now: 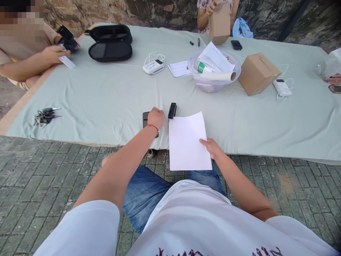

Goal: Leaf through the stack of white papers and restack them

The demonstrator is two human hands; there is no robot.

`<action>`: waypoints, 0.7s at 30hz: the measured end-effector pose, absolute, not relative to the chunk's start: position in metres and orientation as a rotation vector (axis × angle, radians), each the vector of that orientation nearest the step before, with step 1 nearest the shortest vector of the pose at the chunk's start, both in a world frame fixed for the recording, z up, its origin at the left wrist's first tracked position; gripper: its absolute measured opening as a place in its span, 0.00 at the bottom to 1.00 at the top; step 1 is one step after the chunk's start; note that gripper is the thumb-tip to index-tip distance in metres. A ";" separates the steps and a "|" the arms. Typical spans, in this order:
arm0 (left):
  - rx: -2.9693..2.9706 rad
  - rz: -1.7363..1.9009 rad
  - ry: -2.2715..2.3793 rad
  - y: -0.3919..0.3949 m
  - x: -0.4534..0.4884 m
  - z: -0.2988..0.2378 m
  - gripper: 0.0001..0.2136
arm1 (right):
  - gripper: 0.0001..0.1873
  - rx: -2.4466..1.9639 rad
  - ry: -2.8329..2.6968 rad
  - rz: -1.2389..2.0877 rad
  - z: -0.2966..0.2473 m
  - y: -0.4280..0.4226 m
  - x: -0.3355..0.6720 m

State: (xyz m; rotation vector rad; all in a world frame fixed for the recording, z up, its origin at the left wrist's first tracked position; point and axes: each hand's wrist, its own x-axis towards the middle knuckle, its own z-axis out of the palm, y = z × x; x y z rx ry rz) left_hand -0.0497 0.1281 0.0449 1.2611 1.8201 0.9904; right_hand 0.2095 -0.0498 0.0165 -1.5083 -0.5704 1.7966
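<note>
My right hand (pixel 210 146) pinches the right edge of a white sheet of paper (pixel 188 144), thumb on top. The sheet lies partly over the table's front edge and partly above my lap; whether it is one sheet or several, I cannot tell. My left hand (pixel 156 117), with a red string bracelet at the wrist, is closed in a fist over a dark phone (pixel 145 118) and covers part of it. The inside of the fist is hidden. A black stapler (pixel 172 110) stands just beyond the paper's upper left corner, right of my left hand.
Keys (pixel 45 116) lie at left, near a black open case (pixel 110 50). Farther back are a white corded device (pixel 153 67), papers (pixel 179 69), a filled plastic basin (pixel 198 81) and a cardboard box (pixel 258 74). Other people sit around the cloth-covered table (pixel 112 103).
</note>
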 end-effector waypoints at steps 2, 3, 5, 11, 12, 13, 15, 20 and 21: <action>1.464 0.915 1.906 0.142 -0.044 0.054 0.09 | 0.13 -1.507 -0.558 1.794 0.016 -0.051 0.209; 1.568 0.883 1.920 0.150 -0.039 0.058 0.13 | 0.13 -1.509 -0.555 1.795 0.015 -0.051 0.208; 1.754 0.846 1.906 0.164 -0.024 0.063 0.18 | 0.14 -1.510 -0.561 1.800 0.014 -0.052 0.208; 1.991 0.630 1.930 0.177 0.011 0.048 0.24 | 0.14 -1.520 -0.571 1.798 0.020 -0.051 0.205; 1.996 0.607 1.933 0.176 0.013 0.043 0.25 | 0.13 -1.520 -0.565 1.799 0.021 -0.051 0.205; 1.988 0.590 1.942 0.174 0.014 0.038 0.25 | 0.13 -1.517 -0.558 1.803 0.022 -0.051 0.205; 1.931 0.590 1.986 0.170 0.014 0.031 0.27 | 0.13 -1.508 -0.551 1.815 0.022 -0.051 0.206; 1.880 0.713 2.017 0.164 0.017 0.024 0.28 | 0.15 -1.496 -0.579 1.831 0.019 -0.052 0.207; 1.871 0.726 2.005 0.164 0.018 0.023 0.28 | 0.16 -1.502 -0.584 1.827 0.019 -0.052 0.207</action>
